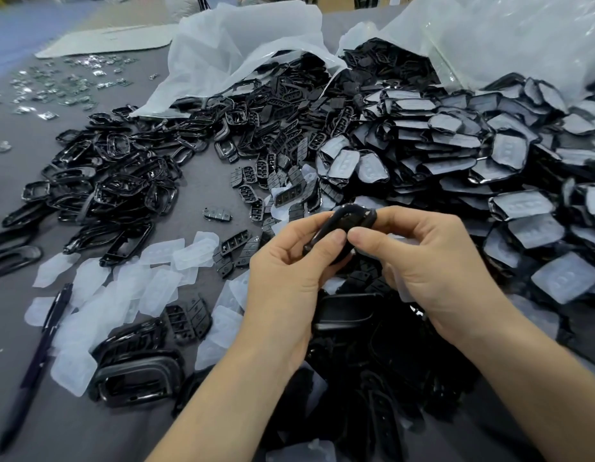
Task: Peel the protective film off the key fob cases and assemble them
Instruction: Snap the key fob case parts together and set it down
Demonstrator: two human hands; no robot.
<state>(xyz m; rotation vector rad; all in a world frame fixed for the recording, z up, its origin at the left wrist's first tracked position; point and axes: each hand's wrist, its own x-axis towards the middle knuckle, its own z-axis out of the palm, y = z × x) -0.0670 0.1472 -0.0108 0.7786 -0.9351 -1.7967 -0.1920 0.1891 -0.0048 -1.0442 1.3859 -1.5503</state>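
Both hands are close together above the near middle of the table (203,181). The left hand (286,281) and the right hand (432,265) pinch one black key fob case (346,225) between them, thumbs almost touching. Peeled films (123,288) lie to the left.

No text, brand, number or sign can be read. Button pad (217,215) on the grey table: small pale marks on its keys, too small to make out. Pen (44,345): any print on the dark barrel is blurred.
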